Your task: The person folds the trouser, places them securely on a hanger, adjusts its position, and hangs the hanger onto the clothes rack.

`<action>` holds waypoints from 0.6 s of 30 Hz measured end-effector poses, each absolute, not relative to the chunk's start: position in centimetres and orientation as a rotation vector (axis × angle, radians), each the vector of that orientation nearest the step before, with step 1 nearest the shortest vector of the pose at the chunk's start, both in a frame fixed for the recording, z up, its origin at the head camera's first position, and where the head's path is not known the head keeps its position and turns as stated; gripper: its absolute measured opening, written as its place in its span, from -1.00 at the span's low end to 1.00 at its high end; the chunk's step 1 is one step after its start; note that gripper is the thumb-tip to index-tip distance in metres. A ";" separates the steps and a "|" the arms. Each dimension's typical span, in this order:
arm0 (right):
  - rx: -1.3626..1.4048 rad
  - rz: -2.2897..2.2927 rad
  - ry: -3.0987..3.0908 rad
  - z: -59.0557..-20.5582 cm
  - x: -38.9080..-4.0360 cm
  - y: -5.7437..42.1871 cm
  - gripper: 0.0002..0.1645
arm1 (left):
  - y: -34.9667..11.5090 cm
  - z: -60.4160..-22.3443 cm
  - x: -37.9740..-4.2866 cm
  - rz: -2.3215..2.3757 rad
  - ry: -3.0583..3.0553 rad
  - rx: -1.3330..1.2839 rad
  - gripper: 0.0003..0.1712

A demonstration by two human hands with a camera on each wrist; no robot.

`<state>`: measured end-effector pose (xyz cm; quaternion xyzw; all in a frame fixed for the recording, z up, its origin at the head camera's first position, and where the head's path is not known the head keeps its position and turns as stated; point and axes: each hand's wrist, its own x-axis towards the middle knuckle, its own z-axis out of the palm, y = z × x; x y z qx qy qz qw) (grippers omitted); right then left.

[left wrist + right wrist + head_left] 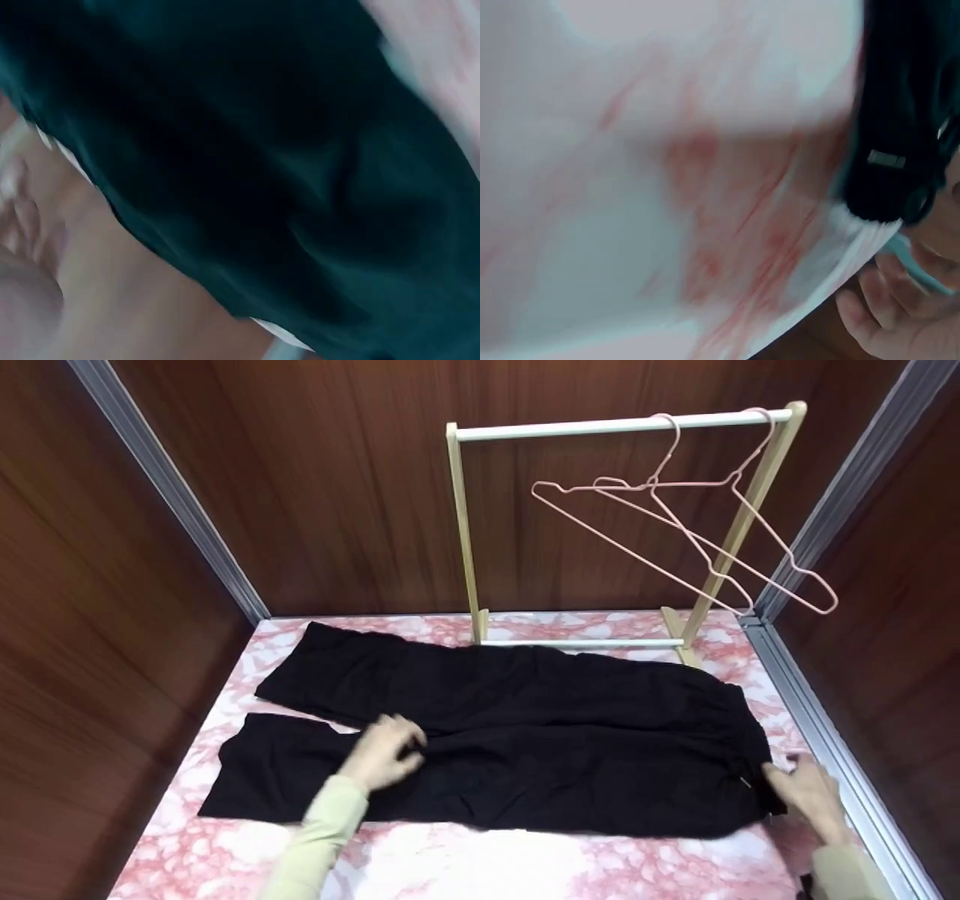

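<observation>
Black trousers (570, 772) lie spread flat, legs to the left and waistband (756, 735) to the right. Over the near leg hovers my blurred left hand (384, 754), its fingers loosely bent with nothing seen between them. The left wrist view shows that hand (26, 232) at the left edge, apart from the dark cloth (247, 172). My right hand (808, 795) is beside the near corner of the waistband, fingers loosely bent. In the right wrist view its fingers (881, 300) show below the waistband's end (889, 176), without a visible grip on it.
Behind the trousers stands a wooden rack (463, 525) with a white top rail (555, 430). Two pink wire hangers (637, 556) hang at its right end. Brown wood-grain panels (337, 495) enclose the pink marbled table (450, 862), and a metal track (825, 757) runs along its right edge.
</observation>
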<state>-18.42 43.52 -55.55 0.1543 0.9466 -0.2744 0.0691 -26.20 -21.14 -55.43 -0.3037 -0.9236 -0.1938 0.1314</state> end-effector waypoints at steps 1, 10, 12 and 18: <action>0.459 -0.843 2.817 -55.6 -18.2 43.9 -0.11 | -20.5 -55.6 -25.9 -0.593 -2.714 -0.971 -0.72; 0.352 -0.945 2.664 -55.8 -17.8 44.7 -0.27 | -18.0 -56.7 -24.0 -0.322 -2.986 -1.222 -0.45; 0.349 -0.966 2.630 -55.8 -17.8 44.6 -0.38 | -17.8 -56.9 -23.8 -0.303 -2.980 -1.233 -0.48; 0.378 -1.238 2.519 -54.8 -17.7 44.3 -0.61 | -17.8 -56.7 -23.7 -0.365 -2.897 -1.303 -0.86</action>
